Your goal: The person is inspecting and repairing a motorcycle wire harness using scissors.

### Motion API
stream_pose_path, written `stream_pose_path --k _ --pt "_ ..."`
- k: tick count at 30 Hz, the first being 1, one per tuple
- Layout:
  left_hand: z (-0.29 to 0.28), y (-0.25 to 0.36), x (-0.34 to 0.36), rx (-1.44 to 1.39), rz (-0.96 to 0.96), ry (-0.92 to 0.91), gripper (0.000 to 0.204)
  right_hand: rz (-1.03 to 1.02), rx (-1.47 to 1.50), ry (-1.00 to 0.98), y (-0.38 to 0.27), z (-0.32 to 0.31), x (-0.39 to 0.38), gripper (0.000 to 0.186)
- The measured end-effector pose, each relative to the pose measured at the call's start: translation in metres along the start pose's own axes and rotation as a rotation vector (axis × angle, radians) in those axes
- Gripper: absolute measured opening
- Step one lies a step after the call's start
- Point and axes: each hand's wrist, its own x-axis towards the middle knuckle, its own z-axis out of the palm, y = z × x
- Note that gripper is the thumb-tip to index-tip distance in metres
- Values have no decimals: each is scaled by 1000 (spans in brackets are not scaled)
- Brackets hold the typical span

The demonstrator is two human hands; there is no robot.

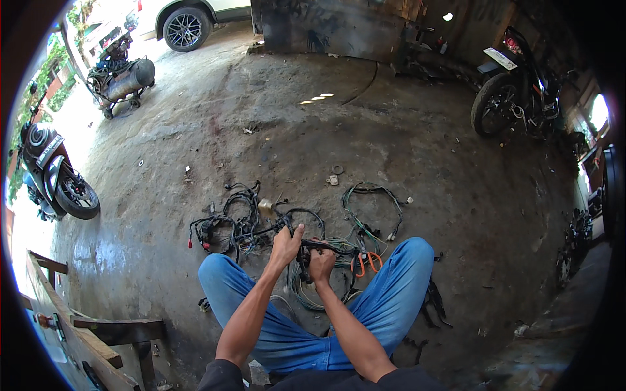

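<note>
Between my knees, my left hand (285, 244) is closed round a black taped wiring harness (240, 218), with the thumb along the top. Just right of it and slightly nearer, my right hand (321, 264) grips the same dark bundle; its fingertips are partly hidden. Most of the harness sprawls on the floor to the left in tangled loops. A beige connector block (266, 208) sits among its wires. To the right lies a looped bundle of greenish wires (347, 207) with pale connectors. Orange-handled scissors (373, 261) rest beside my right knee, their blades hidden among wires.
A wooden bench (117, 330) stands at the lower left. Motorcycles are parked at the left (59, 176) and far right (515, 91). An air compressor (127, 79) and a white car (222, 12) are farther back. Dark strips (435, 301) lie right of my leg.
</note>
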Motion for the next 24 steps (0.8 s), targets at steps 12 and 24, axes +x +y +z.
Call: stream_pose_path --k 12,24 --pt "-9 18 -8 -97 98 189 51 -532 -292 -81 -54 -45 -44 22" --pt "-15 34 -26 -91 116 235 45 -248 29 -576 -84 -96 -42 13"
